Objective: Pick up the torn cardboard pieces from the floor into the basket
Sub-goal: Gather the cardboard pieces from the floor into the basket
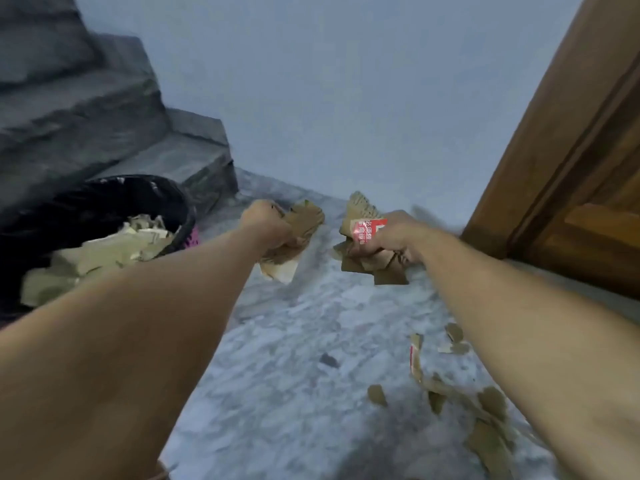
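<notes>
My left hand (266, 225) is closed around a bunch of torn brown cardboard pieces (294, 237), held above the floor just right of the basket. My right hand (398, 237) grips another bunch of cardboard pieces (367, 244), one with a red printed label. The basket (183, 216) at the left is lined with a black bag and holds several cardboard scraps (104, 251). More torn pieces (485, 410) lie scattered on the marble floor at the lower right, under my right forearm.
Dark stone stairs (104, 109) rise behind the basket at the left. A wooden door (571, 150) stands at the right. A pale blue wall (329, 98) closes the far side. The grey marble floor (294, 358) spreads between my arms.
</notes>
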Demonstrator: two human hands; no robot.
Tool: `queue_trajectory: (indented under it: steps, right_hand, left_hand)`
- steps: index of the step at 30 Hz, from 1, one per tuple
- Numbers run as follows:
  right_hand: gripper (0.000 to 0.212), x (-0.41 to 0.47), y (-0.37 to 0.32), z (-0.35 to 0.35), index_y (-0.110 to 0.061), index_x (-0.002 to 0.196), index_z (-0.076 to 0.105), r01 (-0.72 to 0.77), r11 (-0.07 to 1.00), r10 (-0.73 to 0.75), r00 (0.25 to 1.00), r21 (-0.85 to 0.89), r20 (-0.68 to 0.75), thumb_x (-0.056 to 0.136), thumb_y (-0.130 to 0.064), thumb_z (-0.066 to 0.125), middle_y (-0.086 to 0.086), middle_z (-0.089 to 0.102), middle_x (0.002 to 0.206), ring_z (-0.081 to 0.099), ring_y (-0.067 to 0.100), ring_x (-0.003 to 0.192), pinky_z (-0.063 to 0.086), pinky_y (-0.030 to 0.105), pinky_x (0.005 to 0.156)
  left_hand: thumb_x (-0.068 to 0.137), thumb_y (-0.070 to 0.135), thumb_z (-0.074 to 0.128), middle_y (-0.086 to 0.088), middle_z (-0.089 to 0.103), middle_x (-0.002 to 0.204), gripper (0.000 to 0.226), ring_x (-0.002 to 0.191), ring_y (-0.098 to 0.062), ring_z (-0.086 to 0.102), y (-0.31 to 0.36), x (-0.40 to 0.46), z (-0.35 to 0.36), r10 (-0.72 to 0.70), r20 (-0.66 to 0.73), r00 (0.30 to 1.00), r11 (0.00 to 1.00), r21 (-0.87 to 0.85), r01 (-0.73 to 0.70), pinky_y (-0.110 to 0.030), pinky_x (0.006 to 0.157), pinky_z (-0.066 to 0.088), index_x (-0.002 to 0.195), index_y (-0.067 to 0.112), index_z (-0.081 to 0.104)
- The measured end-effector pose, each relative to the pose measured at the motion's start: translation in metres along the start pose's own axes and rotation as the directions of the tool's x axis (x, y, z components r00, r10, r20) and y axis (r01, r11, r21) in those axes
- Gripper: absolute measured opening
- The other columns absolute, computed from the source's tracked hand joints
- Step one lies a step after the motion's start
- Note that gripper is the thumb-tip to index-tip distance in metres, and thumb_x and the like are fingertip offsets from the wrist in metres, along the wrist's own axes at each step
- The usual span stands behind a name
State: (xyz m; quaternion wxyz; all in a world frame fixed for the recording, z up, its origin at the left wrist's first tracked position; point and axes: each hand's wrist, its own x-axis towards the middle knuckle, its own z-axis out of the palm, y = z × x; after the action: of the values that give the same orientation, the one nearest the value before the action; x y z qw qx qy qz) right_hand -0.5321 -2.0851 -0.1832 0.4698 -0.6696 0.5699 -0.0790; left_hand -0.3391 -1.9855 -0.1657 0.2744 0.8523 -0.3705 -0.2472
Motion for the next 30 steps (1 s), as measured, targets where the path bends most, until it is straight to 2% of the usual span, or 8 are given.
queue_trajectory:
  steps: [6, 12, 17, 20, 23, 25, 27, 30]
  right_hand:
    - [0.087, -0.009, -0.124, 0.069, -0.007, 0.112, 0.064, 0.206, 0.978, -0.207, 0.975, 0.025, 0.082, 0.036, -0.034, 0.098, 0.010, 0.069, 0.107, 0.066, 0.026, 0.100, 0.054, 0.035, 0.082]
    - [0.063, -0.023, -0.218, 0.161, -0.006, 0.123, 0.049, 0.299, 0.953, -0.301, 0.938, 0.041, 0.173, 0.072, -0.010, 0.085, 0.010, 0.059, 0.112, 0.056, 0.025, 0.106, 0.050, 0.036, 0.083]
    - [0.053, -0.019, -0.255, 0.228, 0.000, 0.126, 0.050, 0.313, 0.946, -0.322, 0.933, 0.080, 0.162, 0.080, -0.003, 0.075, 0.015, 0.062, 0.112, 0.063, 0.029, 0.104, 0.055, 0.042, 0.092]
    - [0.069, -0.014, -0.256, 0.258, -0.001, 0.130, 0.045, 0.305, 0.951, -0.310, 0.939, 0.056, 0.149, 0.074, -0.017, 0.081, 0.013, 0.058, 0.122, 0.060, 0.030, 0.112, 0.053, 0.036, 0.090]
    - [0.094, -0.012, -0.243, 0.271, -0.003, 0.140, 0.032, 0.269, 0.963, -0.263, 0.954, -0.023, 0.145, 0.066, -0.030, 0.083, 0.013, 0.054, 0.129, 0.059, 0.032, 0.110, 0.052, 0.039, 0.085]
    - [0.060, -0.004, -0.235, 0.271, 0.000, 0.122, 0.045, 0.280, 0.959, -0.275, 0.957, -0.042, 0.090, 0.076, -0.021, 0.078, 0.015, 0.058, 0.111, 0.061, 0.027, 0.091, 0.051, 0.034, 0.067]
    - [0.028, -0.001, -0.229, 0.265, -0.001, 0.102, 0.056, 0.281, 0.960, -0.279, 0.957, -0.014, 0.074, 0.082, -0.012, 0.073, 0.013, 0.060, 0.097, 0.058, 0.022, 0.076, 0.049, 0.031, 0.057]
    - [0.028, 0.003, -0.219, 0.250, 0.000, 0.113, 0.060, 0.247, 0.963, -0.254, 0.966, 0.111, 0.052, 0.087, -0.006, 0.068, 0.012, 0.064, 0.106, 0.064, 0.021, 0.087, 0.060, 0.035, 0.078]
  left_hand:
    - [0.066, 0.024, 0.088, -0.008, 0.065, 0.092, 0.036, 0.090, -0.025, 0.063, -0.046, -0.002, -0.119, -0.023, -0.189, 0.982, 1.000, -0.008, 0.022, -0.036, 0.084, 0.056, 0.090, 0.011, 0.064]
    - [0.081, 0.020, 0.075, -0.008, 0.063, 0.091, 0.021, 0.087, -0.025, 0.062, -0.120, 0.001, -0.205, -0.129, -0.345, 0.930, 0.992, -0.050, 0.118, -0.035, 0.079, 0.056, 0.096, 0.010, 0.063]
    - [0.091, 0.021, 0.059, -0.005, 0.055, 0.078, 0.025, 0.063, -0.016, 0.050, -0.168, 0.011, -0.238, -0.190, -0.402, 0.896, 0.981, -0.039, 0.191, -0.028, 0.059, 0.048, 0.071, 0.010, 0.049]
    - [0.091, 0.021, 0.058, -0.011, 0.058, 0.091, 0.020, 0.086, -0.026, 0.058, -0.192, 0.016, -0.237, -0.242, -0.291, 0.926, 0.966, -0.164, 0.200, -0.030, 0.064, 0.046, 0.097, 0.002, 0.057]
    - [0.091, 0.036, 0.059, -0.018, 0.057, 0.120, 0.046, 0.111, -0.035, 0.055, -0.209, 0.017, -0.228, -0.285, -0.159, 0.945, 0.945, -0.213, 0.249, -0.039, 0.084, 0.051, 0.120, 0.002, 0.050]
    - [0.094, 0.044, 0.054, -0.020, 0.045, 0.141, 0.060, 0.126, -0.038, 0.046, -0.217, 0.018, -0.222, -0.271, -0.108, 0.956, 0.947, -0.207, 0.245, -0.042, 0.101, 0.043, 0.134, 0.000, 0.043]
    - [0.095, 0.044, 0.051, -0.019, 0.040, 0.146, 0.064, 0.131, -0.037, 0.042, -0.219, 0.018, -0.218, -0.256, -0.084, 0.963, 0.946, -0.224, 0.232, -0.039, 0.097, 0.039, 0.139, -0.002, 0.040]
    - [0.096, 0.043, 0.052, -0.017, 0.053, 0.129, 0.058, 0.110, -0.032, 0.052, -0.213, 0.015, -0.208, -0.222, -0.102, 0.970, 0.960, -0.196, 0.199, -0.035, 0.085, 0.039, 0.127, -0.005, 0.051]
